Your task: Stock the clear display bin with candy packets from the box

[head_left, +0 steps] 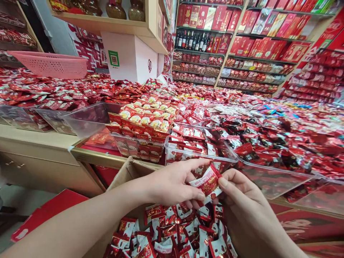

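Note:
A red and white wrapped candy (206, 182) is held up in front of me between both hands. My left hand (174, 182) grips its left side, the thumb below and the index finger stretched along the top. My right hand (239, 190) pinches the right end of the wrapper between thumb and fingers. Below them is a cardboard box (129, 168) with many loose candies (166, 233) in like red and white wrappers. Just beyond my hands stands a clear plastic bin (199, 156) of similar packets.
A clear bin holds neatly stacked durian packets (145, 120). Heaps of dark red packets (252, 150) lie to the right. A pink basket (53, 64) rests on the candy at the back left. Shelves (228, 46) with boxes and bottles stand behind.

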